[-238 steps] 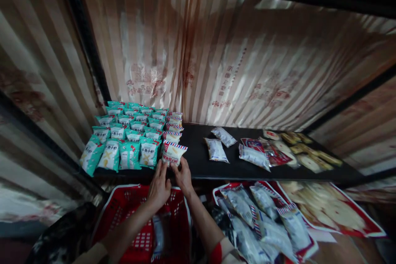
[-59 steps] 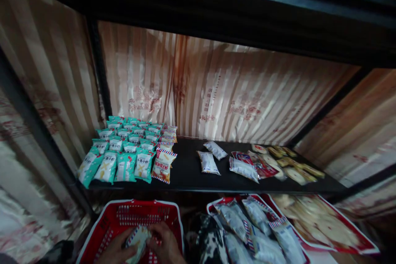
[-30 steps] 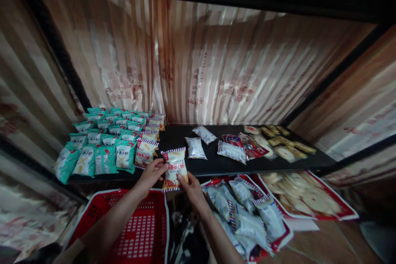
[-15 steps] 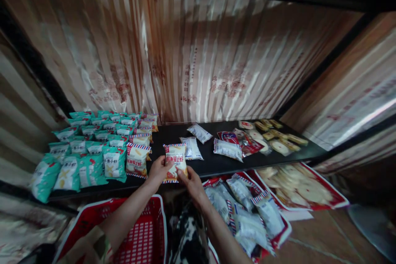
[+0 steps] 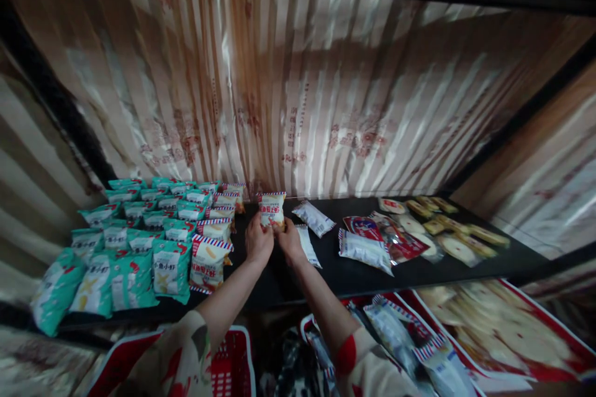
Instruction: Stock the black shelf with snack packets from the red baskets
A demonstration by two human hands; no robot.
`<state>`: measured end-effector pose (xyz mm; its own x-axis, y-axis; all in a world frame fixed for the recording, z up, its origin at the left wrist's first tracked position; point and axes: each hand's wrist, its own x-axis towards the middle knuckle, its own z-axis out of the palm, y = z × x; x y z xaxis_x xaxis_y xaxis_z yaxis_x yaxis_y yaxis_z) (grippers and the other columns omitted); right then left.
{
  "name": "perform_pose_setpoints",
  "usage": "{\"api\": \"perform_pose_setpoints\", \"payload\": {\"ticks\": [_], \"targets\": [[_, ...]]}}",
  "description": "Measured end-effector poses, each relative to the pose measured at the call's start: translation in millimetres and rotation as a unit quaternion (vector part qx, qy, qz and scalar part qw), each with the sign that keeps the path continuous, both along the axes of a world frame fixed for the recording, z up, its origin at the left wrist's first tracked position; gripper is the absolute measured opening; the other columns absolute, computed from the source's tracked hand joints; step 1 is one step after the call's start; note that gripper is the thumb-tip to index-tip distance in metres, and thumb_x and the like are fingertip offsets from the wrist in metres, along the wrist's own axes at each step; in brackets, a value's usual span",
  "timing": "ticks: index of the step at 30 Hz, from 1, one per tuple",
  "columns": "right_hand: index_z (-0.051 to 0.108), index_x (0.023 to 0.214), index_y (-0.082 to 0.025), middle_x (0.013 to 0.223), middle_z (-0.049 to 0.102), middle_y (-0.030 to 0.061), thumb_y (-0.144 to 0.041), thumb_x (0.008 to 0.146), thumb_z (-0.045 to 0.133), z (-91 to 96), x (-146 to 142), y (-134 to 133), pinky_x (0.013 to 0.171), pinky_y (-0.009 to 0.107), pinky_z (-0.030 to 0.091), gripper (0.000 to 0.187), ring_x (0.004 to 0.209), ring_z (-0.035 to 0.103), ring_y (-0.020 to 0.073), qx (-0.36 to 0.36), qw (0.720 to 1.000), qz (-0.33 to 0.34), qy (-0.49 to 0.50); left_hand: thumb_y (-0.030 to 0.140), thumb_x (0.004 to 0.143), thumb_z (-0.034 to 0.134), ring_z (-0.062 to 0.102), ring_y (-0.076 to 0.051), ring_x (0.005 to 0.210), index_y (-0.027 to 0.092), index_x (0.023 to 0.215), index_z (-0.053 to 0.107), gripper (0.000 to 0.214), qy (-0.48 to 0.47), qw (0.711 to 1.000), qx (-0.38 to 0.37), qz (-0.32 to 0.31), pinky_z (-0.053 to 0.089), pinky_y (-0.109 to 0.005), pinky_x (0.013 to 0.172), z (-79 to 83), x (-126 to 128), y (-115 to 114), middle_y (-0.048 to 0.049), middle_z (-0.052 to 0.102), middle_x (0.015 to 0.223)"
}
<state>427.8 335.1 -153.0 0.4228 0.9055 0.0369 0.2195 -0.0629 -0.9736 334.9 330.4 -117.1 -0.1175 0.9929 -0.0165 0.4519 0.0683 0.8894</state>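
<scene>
A cream snack bag with red print and a striped top edge stands upright toward the back of the black shelf. My left hand grips its lower left side, and my right hand holds its lower right side. Left of my hands runs a row of matching cream snack bags, one behind another. Beside that row stand several rows of teal snack bags. A white packet lies partly hidden behind my right hand, with another white packet just behind it.
Farther right on the shelf lie a striped white packet, red packets and gold packets. Below are an empty-looking red basket, a basket of striped packets and a red tray of pale flat packs. Pleated sheeting hangs behind.
Both hands have moved the cream snack bag from the shelf's front toward its back. The view has shifted, and my arms now reach farther over the shelf.
</scene>
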Motion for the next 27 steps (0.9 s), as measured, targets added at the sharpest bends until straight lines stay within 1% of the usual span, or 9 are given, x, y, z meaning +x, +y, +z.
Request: {"api": "perform_pose_setpoints", "payload": {"ticks": [2, 6, 11, 15, 17, 20, 24, 27], "targets": [[0.054, 0.116, -0.018, 0.101, 0.067, 0.009, -0.023, 0.074, 0.055, -3.2, -0.7, 18.9, 0.081, 0.034, 0.049, 0.042, 0.09, 0.063, 0.0206, 0.002, 1.0, -0.003, -0.013, 0.017, 0.081, 0.049, 0.04, -0.021, 0.129, 0.019, 0.124, 0.051, 0.044, 0.005, 1.0, 0.0, 0.009, 0.03, -0.032, 0.107, -1.1, 7.0, 10.0, -0.0088, 0.049, 0.136], [0.054, 0.118, -0.022, 0.095, 0.069, 0.005, -0.019, 0.075, 0.055, -13.0, -4.7, 49.2, 0.082, 0.035, 0.049, 0.043, 0.087, 0.065, 0.0193, -0.001, 0.998, 0.041, -0.043, 0.02, 0.084, 0.044, 0.038, -0.021, 0.131, 0.016, 0.123, 0.052, 0.041, 0.008, 0.999, -0.022, 0.034, 0.027, -0.031, 0.108, -14.7, 14.8, 27.3, -0.0099, 0.045, 0.139], [0.057, 0.115, -0.024, 0.091, 0.07, 0.0048, -0.017, 0.073, 0.058, -27.3, -13.5, 71.9, 0.082, 0.034, 0.049, 0.043, 0.084, 0.065, 0.0196, -0.012, 0.996, 0.063, -0.053, 0.021, 0.086, 0.038, 0.037, -0.022, 0.131, 0.011, 0.123, 0.052, 0.041, 0.016, 0.997, -0.047, 0.064, 0.026, -0.031, 0.109, -34.4, 14.8, 41.6, -0.0139, 0.046, 0.138], [0.058, 0.114, -0.024, 0.092, 0.07, 0.0047, -0.017, 0.074, 0.058, -33.6, -20.9, 79.8, 0.081, 0.032, 0.049, 0.041, 0.084, 0.065, 0.0188, -0.015, 0.995, 0.083, -0.059, 0.02, 0.086, 0.036, 0.037, -0.02, 0.131, 0.013, 0.12, 0.054, 0.04, 0.018, 0.996, -0.04, 0.074, 0.027, -0.028, 0.108, -41.9, 10.2, 47.7, -0.0121, 0.048, 0.137], [0.06, 0.113, -0.025, 0.09, 0.071, 0.0036, -0.018, 0.074, 0.059, -34.4, -23.5, 82.2, 0.08, 0.032, 0.049, 0.04, 0.083, 0.065, 0.0186, -0.018, 0.994, 0.092, -0.062, 0.02, 0.085, 0.036, 0.037, -0.02, 0.131, 0.014, 0.12, 0.054, 0.039, 0.019, 0.996, -0.038, 0.078, 0.028, -0.028, 0.108, -43.6, 7.5, 49.8, -0.0113, 0.049, 0.136], [0.062, 0.11, -0.024, 0.085, 0.071, 0.0026, -0.019, 0.073, 0.061, -33.5, -25.6, 85.2, 0.078, 0.031, 0.049, 0.037, 0.081, 0.065, 0.0191, -0.019, 0.992, 0.108, -0.061, 0.02, 0.085, 0.036, 0.038, -0.021, 0.13, 0.015, 0.119, 0.055, 0.039, 0.02, 0.996, -0.033, 0.083, 0.029, -0.03, 0.108, -44.4, 5.5, 51.5, -0.0105, 0.051, 0.134], [0.064, 0.107, -0.021, 0.078, 0.072, 0.0017, -0.021, 0.073, 0.061, -30.8, -23.5, 86.2, 0.075, 0.031, 0.05, 0.035, 0.075, 0.065, 0.0182, -0.015, 0.99, 0.129, -0.049, 0.017, 0.084, 0.037, 0.04, -0.022, 0.129, 0.016, 0.117, 0.056, 0.038, 0.023, 0.996, -0.023, 0.084, 0.029, -0.031, 0.108, -43.6, 8.8, 50.4, -0.01, 0.054, 0.131], [0.063, 0.107, -0.02, 0.08, 0.071, 0.0015, -0.022, 0.073, 0.06, -28.2, -16.1, 84.0, 0.075, 0.03, 0.05, 0.034, 0.075, 0.065, 0.0168, -0.011, 0.991, 0.125, -0.043, 0.017, 0.084, 0.037, 0.036, -0.021, 0.131, 0.015, 0.12, 0.054, 0.04, 0.024, 0.996, -0.02, 0.08, 0.026, -0.031, 0.11, -42.2, 13.5, 48.1, -0.0103, 0.051, 0.134]]}}
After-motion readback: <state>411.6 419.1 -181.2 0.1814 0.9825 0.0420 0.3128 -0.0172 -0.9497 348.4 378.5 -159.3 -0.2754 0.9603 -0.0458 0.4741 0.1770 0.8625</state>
